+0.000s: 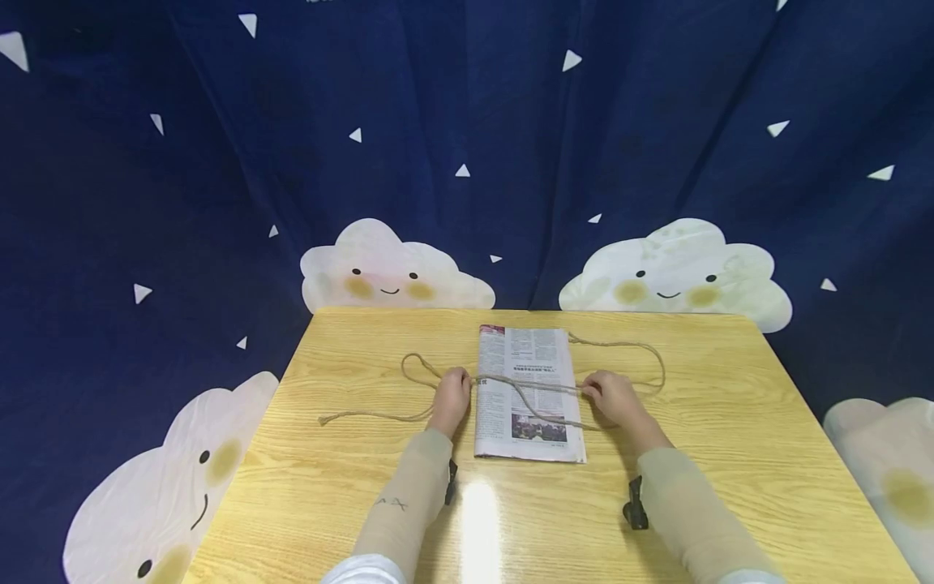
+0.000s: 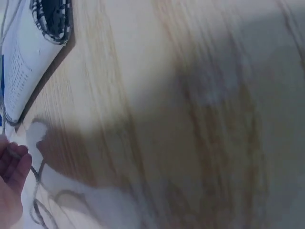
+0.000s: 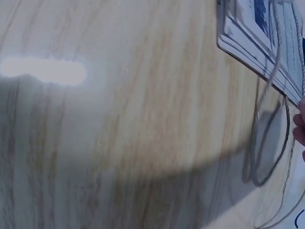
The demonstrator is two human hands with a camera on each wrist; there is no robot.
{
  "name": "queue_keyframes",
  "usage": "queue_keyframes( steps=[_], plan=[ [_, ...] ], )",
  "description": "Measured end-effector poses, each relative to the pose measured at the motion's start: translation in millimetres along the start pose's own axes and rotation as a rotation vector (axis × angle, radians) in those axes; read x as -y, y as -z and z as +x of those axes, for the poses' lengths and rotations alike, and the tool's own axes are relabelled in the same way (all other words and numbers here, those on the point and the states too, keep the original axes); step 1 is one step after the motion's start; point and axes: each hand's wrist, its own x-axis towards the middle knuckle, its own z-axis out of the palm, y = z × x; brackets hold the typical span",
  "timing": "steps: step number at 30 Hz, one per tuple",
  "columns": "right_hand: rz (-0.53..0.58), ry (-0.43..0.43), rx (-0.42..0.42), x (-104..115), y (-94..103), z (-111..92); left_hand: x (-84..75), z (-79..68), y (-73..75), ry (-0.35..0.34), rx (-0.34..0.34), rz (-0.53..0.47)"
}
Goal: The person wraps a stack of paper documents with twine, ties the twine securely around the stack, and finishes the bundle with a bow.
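A folded newspaper point(image 1: 531, 446) lies on the wooden table, and a length of twine point(image 1: 540, 414) runs across its top in several strands. At the paper's left edge my left hand point(image 1: 452, 396) pinches the twine between thumb and fingers; part of this hand point(image 2: 12, 174) also shows in the left wrist view. Past the right edge my right hand point(image 1: 614, 397) pinches the twine too. A loop and a loose end spread left of the paper; another loop curves out to the right. In the right wrist view a twine loop point(image 3: 257, 179) hangs beside the folded edges.
The table point(image 1: 350, 341) has a light wood grain, with a bright glare spot near its front. Behind it hangs a dark blue curtain point(image 1: 438, 97) with white triangles and smiling clouds. A black strap device point(image 1: 636, 503) sits at the right wrist.
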Motion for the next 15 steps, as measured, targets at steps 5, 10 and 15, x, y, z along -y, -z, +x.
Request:
queue_keyframes(
  steps=[5, 10, 15],
  plan=[
    [0.047, -0.003, -0.001, -2, 5.6, 2, 8.3, 0.8, 2.6, 0.043, -0.104, -0.065],
    [0.077, -0.037, 0.000, -9, 6.5, 5, 14.1, 2.0, 9.3, 0.119, -0.120, -0.110],
    [0.085, -0.019, -0.029, -10, 9.3, 1, 20.5, -0.4, 15.8, 0.136, -0.151, -0.149]
  ],
)
